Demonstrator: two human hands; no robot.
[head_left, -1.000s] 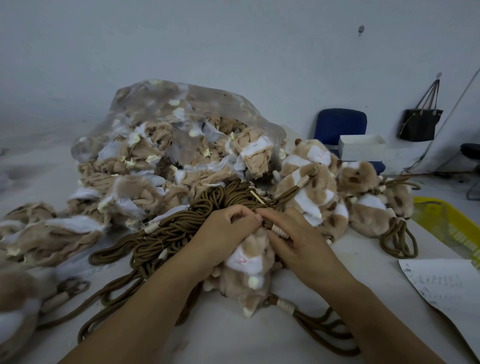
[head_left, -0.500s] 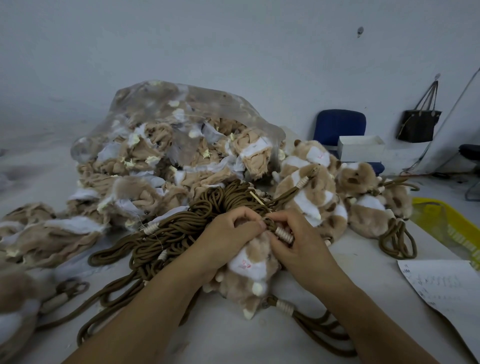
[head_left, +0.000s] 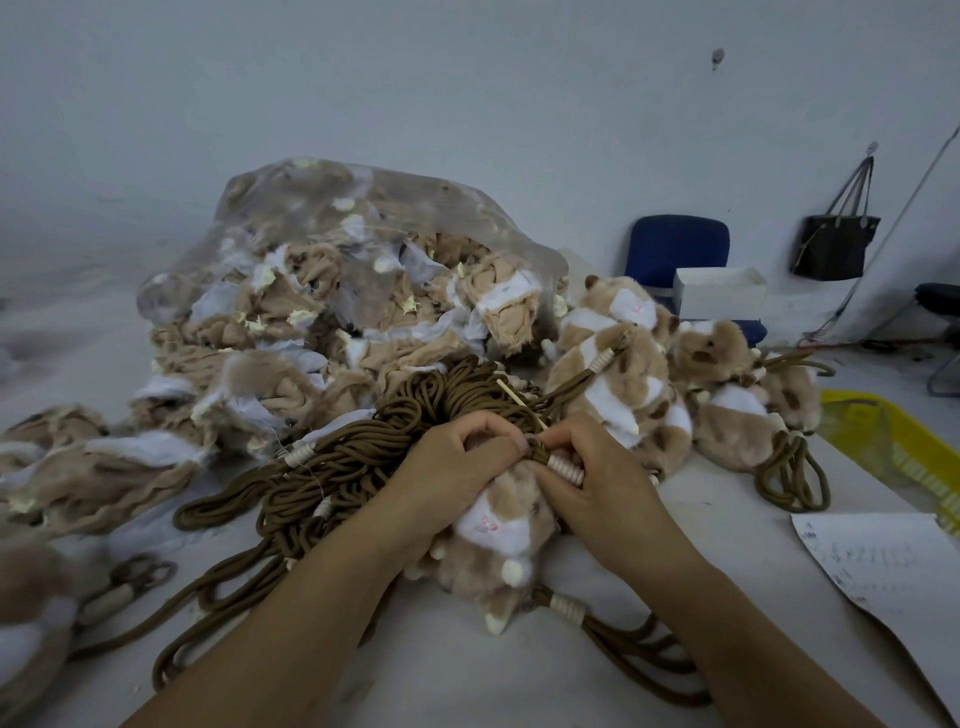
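A tan and white plush toy (head_left: 493, 551) lies on the white table (head_left: 467, 670) between my hands. My left hand (head_left: 452, 467) grips its top left, fingers curled into the fur. My right hand (head_left: 597, 478) pinches a brown cord (head_left: 540, 452) with a cream wrapped end (head_left: 566, 465) against the toy's top. A thin wooden stick (head_left: 519, 402) pokes up from between my fingers. A second length of brown cord (head_left: 639, 654) with a cream wrap trails from under the toy toward the front right.
A heap of brown cords (head_left: 363, 457) lies left of my hands. Behind it a clear bag (head_left: 363, 260) holds unstuffed plush skins. Finished plush toys (head_left: 675, 395) sit at right. A yellow basket (head_left: 898, 441), a paper sheet (head_left: 893, 566) and a blue chair (head_left: 675, 249) are further right.
My right hand has drawn the cream wrapped cord end down closer to the toy's top. My left hand keeps its grip with only slight shifts.
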